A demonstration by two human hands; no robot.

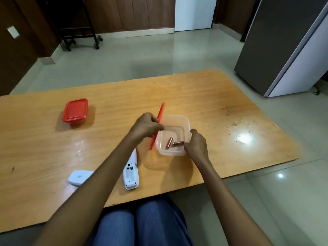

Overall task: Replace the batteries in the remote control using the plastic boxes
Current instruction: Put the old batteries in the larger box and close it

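A clear plastic box stands open near the middle of the wooden table, with two red batteries lying on its bottom. My left hand grips the box's red lid, tilted up on edge along the box's left side. My right hand holds the box's right front rim. The white remote lies face down near the front edge, its battery bay open and empty. Its white cover lies to the left, partly behind my left forearm.
A second plastic box with a red lid stands shut at the table's far left. Dark specks dot the table's right side. A grey refrigerator stands on the floor beyond the right end.
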